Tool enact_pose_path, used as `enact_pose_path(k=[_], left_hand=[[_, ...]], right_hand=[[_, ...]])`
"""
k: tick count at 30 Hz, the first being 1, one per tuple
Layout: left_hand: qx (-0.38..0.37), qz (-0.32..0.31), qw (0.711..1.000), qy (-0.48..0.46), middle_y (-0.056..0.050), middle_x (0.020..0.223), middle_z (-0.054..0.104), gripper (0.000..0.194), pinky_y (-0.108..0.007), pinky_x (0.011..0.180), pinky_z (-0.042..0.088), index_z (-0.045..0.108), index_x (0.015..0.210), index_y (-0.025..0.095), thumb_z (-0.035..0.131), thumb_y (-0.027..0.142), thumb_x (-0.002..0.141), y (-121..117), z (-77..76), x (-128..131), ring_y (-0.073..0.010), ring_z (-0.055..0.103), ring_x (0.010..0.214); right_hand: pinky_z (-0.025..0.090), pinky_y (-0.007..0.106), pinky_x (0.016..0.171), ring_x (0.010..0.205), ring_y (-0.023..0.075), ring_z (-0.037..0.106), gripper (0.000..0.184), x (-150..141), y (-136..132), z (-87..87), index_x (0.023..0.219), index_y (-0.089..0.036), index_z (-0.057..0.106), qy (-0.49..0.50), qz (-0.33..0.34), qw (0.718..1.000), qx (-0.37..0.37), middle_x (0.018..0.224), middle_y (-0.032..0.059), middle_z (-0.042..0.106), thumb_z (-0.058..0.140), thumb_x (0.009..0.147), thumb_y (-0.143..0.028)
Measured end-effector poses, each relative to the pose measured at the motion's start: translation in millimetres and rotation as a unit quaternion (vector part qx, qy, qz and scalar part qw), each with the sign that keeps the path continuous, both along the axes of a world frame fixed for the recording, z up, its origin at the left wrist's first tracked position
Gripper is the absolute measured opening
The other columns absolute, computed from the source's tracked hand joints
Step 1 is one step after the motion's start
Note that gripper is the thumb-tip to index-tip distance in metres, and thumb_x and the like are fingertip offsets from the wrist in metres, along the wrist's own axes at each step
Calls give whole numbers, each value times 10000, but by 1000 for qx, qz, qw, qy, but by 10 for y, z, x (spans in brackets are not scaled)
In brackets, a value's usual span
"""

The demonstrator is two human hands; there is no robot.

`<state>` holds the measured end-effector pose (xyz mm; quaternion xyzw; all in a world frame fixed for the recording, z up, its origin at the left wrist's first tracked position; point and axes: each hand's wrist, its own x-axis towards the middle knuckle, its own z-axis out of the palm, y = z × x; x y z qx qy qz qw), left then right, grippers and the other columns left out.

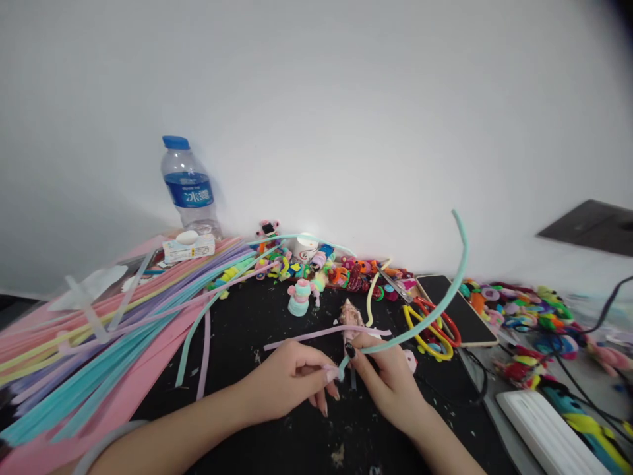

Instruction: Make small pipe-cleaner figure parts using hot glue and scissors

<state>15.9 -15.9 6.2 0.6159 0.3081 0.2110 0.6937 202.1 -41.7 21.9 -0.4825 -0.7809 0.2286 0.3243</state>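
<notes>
My right hand (388, 369) is closed in a pinch on a long mint-green pipe cleaner (440, 307), which arcs up and to the right. Its lower end curls down between my two hands. At that curl, the thumb and fingertips of my left hand (297, 376) are closed on a small pale pink fuzzy piece (331, 371), mostly covered by the fingers. Just beyond my hands a lilac pipe cleaner (321, 333) lies across the black table. A small mint-and-pink figure (299, 298) stands farther back.
Bundled pastel pipe cleaners (148, 323) fan out at the left, below a water bottle (190, 188). Yellow-handled scissors (429, 336) and a phone (457, 310) lie at right. Several colourful fuzzy figures (346, 274) line the wall. A white power strip (548, 432) and cables sit right.
</notes>
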Motion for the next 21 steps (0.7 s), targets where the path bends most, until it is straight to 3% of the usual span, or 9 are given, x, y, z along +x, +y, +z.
enact_pose_path(k=[10, 15, 21], left_hand=[[-125, -49, 989, -68, -63, 670, 678, 292, -210, 510, 470, 672, 763, 102, 607, 387, 768, -6, -60, -15, -114, 607, 497], [-131, -67, 988, -47, -63, 653, 679, 285, -200, 543, 461, 692, 720, 96, 596, 357, 782, 34, -17, -32, -120, 630, 550], [-163, -83, 982, -51, -85, 809, 710, 220, -207, 568, 468, 661, 796, 116, 581, 321, 798, 61, -40, -33, -125, 656, 605]], right_hand=[[353, 244, 551, 564, 133, 460, 244, -62, -28, -15, 648, -190, 469, 22, -13, 1000, -3, 601, -23, 483, 424, 888, -181], [354, 236, 566, 580, 125, 459, 255, -72, -43, -17, 646, -187, 464, 47, -5, 999, -15, 610, -26, 479, 421, 897, -181], [375, 245, 594, 603, 130, 485, 260, -61, -53, -10, 668, -186, 491, 58, 10, 998, -30, 632, -15, 518, 407, 913, -199]])
